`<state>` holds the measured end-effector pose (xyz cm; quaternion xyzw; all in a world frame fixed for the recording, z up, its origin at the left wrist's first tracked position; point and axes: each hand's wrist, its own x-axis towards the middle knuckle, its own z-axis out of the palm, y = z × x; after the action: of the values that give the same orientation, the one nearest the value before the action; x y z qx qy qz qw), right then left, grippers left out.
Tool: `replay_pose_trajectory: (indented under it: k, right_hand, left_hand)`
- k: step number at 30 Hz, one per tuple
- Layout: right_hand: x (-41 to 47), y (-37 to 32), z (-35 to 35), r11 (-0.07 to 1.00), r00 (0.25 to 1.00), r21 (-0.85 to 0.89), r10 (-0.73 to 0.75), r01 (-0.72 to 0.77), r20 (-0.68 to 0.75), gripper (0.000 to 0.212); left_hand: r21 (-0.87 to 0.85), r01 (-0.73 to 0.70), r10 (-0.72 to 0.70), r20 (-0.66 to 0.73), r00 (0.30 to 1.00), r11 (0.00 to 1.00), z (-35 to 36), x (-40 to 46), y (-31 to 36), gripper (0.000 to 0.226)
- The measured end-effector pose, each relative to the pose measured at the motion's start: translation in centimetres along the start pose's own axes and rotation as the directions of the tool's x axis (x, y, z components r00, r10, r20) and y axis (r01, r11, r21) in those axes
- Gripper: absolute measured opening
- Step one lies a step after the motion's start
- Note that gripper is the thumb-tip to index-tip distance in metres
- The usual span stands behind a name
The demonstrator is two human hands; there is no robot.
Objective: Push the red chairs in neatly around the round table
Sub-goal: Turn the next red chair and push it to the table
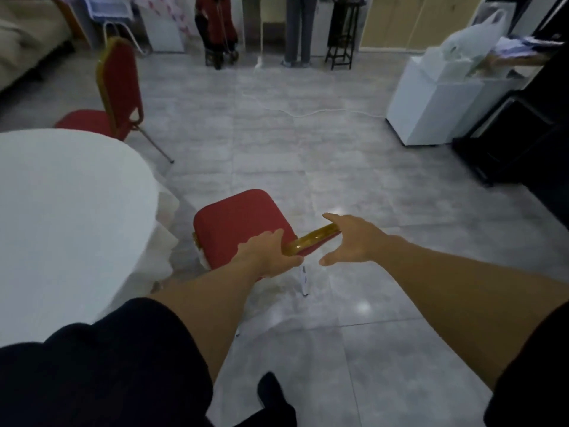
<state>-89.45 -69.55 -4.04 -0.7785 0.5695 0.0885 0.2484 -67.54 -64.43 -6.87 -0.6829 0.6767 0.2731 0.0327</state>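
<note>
A red chair [237,226] with a gold frame stands just right of the round table [61,211], which wears a white cloth. I look down on its seat from behind the backrest. My left hand [268,257] grips the left end of the gold top rail. My right hand [351,238] hovers at the rail's right end with fingers spread, touching it at most lightly. A second red chair [118,87] stands at the table's far side, its seat turned toward the table.
A white cabinet [431,100] with a plastic bag on it stands at the right, dark furniture beside it. A white cable [308,112] lies across the grey tiled floor. People and a black stool stand at the far wall. My foot [274,396] is below.
</note>
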Motion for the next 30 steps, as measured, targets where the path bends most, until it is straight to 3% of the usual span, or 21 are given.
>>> replay_pose_trajectory:
  k: [3, 8, 12, 14, 16, 23, 26, 30]
  right_hand:
    - [3.5, 0.0, 0.4, 0.993, 0.994, -0.088, -0.071, 0.078, 0.078, 0.122]
    - [7.8, -0.8, 1.5, 0.961, 0.966, -0.187, -0.17, 0.206, 0.195, 0.103]
    - [10.1, -0.5, 2.3, 0.905, 0.916, -0.26, -0.251, 0.337, 0.313, 0.048]
    - [11.0, -0.3, 2.5, 0.887, 0.893, -0.264, -0.276, 0.379, 0.355, 0.034]
    - [11.6, 0.0, 2.6, 0.881, 0.88, -0.248, -0.297, 0.403, 0.371, 0.039]
    - [13.1, 0.4, 2.4, 0.799, 0.807, -0.25, -0.424, 0.547, 0.412, 0.043]
    - [13.8, 1.4, 1.8, 0.752, 0.765, -0.252, -0.474, 0.609, 0.435, 0.045]
    - [14.1, 3.5, 0.7, 0.66, 0.688, -0.274, -0.519, 0.7, 0.507, 0.05]
  left_hand:
    - [-0.045, 0.059, -0.057, 0.062, 0.996, 0.997, 1.4, 1.8, -1.0, 0.085]
    - [-0.18, 0.109, -0.088, 0.124, 0.988, 0.978, 3.2, 3.1, -2.2, 0.028]
    - [-0.203, 0.146, -0.12, 0.137, 0.983, 0.968, 3.4, 3.2, -1.7, 0.035]
    - [-0.166, 0.173, -0.151, 0.138, 0.979, 0.971, 3.4, 3.0, -1.5, 0.047]
    - [-0.142, 0.193, -0.177, 0.123, 0.977, 0.971, 3.6, 2.8, -1.4, 0.055]
    - [-0.12, 0.287, -0.282, 0.051, 0.958, 0.951, 2.9, 2.1, 0.3, 0.048]
    - [-0.165, 0.36, -0.362, 0.022, 0.932, 0.918, 3.4, 1.9, 2.3, 0.04]
    - [-0.245, 0.455, -0.461, 0.033, 0.887, 0.856, 5.1, 1.8, 6.5, 0.045]
